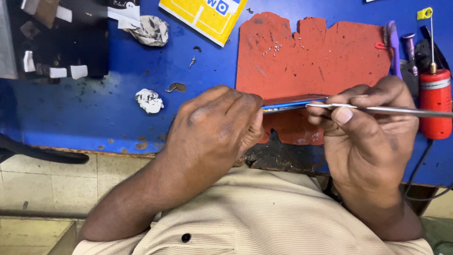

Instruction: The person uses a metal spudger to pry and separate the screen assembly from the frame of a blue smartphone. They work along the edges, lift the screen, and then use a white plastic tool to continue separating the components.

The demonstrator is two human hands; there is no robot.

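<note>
Operator: bare hands, bare forearms, beige ribbed shirt.

The left hand [214,127] and the right hand [365,137] carry no gloves, rings or watch; nails are cut short. Both forearms are uncovered up to the short sleeves. The shirt [264,217] is a pale beige knit with fine horizontal ribbing. One small round dark button [186,237] sits on its front.

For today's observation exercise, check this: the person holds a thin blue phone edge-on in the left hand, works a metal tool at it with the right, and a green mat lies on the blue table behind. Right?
Not quite. The mat is red, not green, as the head view shows. The rest holds: left hand grips the phone edge-on, right hand holds the metal tool, over the blue table.
</note>
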